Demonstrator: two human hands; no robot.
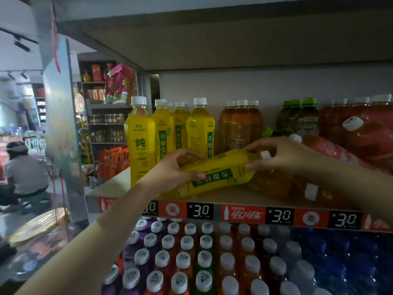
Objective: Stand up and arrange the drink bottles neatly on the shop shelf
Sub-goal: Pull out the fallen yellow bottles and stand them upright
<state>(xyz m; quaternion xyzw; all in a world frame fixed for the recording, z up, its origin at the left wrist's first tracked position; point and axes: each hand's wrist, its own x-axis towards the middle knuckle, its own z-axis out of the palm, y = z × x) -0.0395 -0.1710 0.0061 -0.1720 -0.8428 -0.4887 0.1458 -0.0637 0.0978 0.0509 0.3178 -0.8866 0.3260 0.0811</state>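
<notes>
Both hands hold one yellow bottle (214,173) that lies tilted on the shelf (110,188). The left hand (176,169) wraps around its fat bottom end. The right hand (282,154) pinches it near the white cap (265,155). Behind the hands, more yellow bottles (161,135) stand up straight. Under the right hand, an orange bottle (282,184) lies flat.

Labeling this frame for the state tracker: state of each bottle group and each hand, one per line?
held yellow bottle: on its side, cap to the right, gripped at both ends
left hand: grips its lower body
right hand: fingers curled round its neck
standing yellow bottles: upright, capped
amber bottles: upright, capped
fallen amber bottle: lying down
red bottles: tipped over, leaning
</notes>
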